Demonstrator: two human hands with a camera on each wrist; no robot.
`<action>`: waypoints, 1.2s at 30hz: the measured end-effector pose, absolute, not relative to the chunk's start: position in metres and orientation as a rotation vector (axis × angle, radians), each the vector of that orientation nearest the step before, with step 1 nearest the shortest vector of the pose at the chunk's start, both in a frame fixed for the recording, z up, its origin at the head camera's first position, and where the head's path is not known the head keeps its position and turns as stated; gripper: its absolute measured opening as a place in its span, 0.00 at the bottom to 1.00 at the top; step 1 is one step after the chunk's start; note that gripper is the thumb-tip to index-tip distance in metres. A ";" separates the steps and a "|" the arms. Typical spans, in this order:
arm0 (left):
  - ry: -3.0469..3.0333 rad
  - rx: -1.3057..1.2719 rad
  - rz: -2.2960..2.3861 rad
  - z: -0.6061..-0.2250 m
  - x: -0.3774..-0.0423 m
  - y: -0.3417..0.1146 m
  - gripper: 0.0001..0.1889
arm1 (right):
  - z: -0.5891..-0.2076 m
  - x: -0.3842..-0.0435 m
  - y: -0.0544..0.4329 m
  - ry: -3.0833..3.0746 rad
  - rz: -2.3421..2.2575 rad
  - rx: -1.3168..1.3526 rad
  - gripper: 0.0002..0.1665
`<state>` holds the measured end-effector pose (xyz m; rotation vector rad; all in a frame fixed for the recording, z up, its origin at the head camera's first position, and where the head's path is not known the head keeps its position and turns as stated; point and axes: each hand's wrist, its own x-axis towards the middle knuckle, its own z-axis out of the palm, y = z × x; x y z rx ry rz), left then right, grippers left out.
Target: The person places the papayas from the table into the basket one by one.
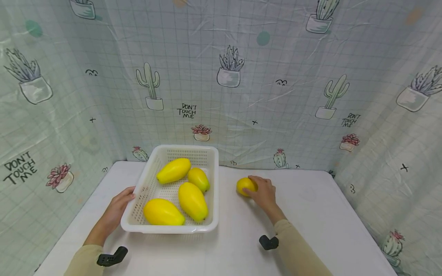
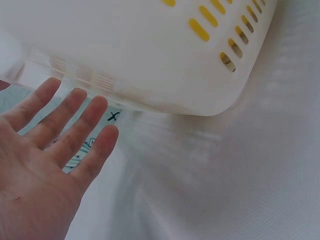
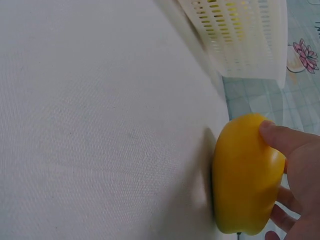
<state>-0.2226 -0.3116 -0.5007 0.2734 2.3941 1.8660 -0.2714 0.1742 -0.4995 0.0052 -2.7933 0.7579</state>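
Note:
At the left stands a white plastic basket (image 1: 170,229) with slotted walls. Inside lie several smooth yellow oblong fruits (image 1: 173,171), papaya-like in shape. My left hand (image 1: 116,211) is at the basket's left side, fingertips right at its edge. In the left wrist view its fingers (image 2: 85,117) are straight and spread beside the basket wall (image 2: 140,65). To the right of the basket, my right hand (image 1: 265,194) grips another yellow fruit (image 1: 246,186) from its right side. Up close this fruit (image 3: 247,175) is oblong, with a small dark stem; the thumb (image 3: 282,137) presses its upper end.
A white cloth covers the table (image 1: 310,214). Behind it and along both sides hangs a pale curtain (image 1: 255,103) printed with cacti and lettering. Black wrist mounts (image 1: 268,242) sit on both forearms.

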 end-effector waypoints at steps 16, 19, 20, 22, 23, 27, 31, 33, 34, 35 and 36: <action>2.375 0.274 1.887 -0.499 -0.222 -0.312 0.28 | -0.502 -0.269 0.175 -2.836 0.873 0.042 0.42; 2.379 0.279 1.886 -0.499 -0.222 -0.312 0.28 | -0.503 -0.269 0.175 -2.817 0.965 0.071 0.42; 2.382 0.282 1.884 -0.499 -0.222 -0.312 0.28 | -0.503 -0.269 0.175 -2.813 0.993 0.076 0.43; 2.384 0.286 1.880 -0.500 -0.223 -0.312 0.28 | -0.504 -0.270 0.175 -2.809 1.032 0.075 0.43; 2.384 0.283 1.881 -0.500 -0.223 -0.312 0.28 | -0.504 -0.270 0.175 -2.807 1.041 0.074 0.43; 2.385 0.284 1.880 -0.500 -0.223 -0.312 0.28 | -0.506 -0.270 0.175 -2.801 1.054 0.063 0.43; 2.386 0.296 1.880 -0.499 -0.222 -0.312 0.28 | -0.508 -0.269 0.175 -2.794 1.056 0.060 0.43; 2.389 0.301 1.877 -0.499 -0.221 -0.312 0.28 | -0.509 -0.270 0.175 -2.792 1.054 0.060 0.43; 2.391 0.302 1.875 -0.499 -0.221 -0.311 0.28 | -0.509 -0.270 0.175 -2.790 1.056 0.060 0.43; 2.391 0.299 1.875 -0.499 -0.221 -0.311 0.28 | -0.509 -0.270 0.175 -2.788 1.059 0.061 0.43; 2.392 0.294 1.874 -0.498 -0.221 -0.311 0.28 | -0.510 -0.270 0.175 -2.787 1.059 0.061 0.43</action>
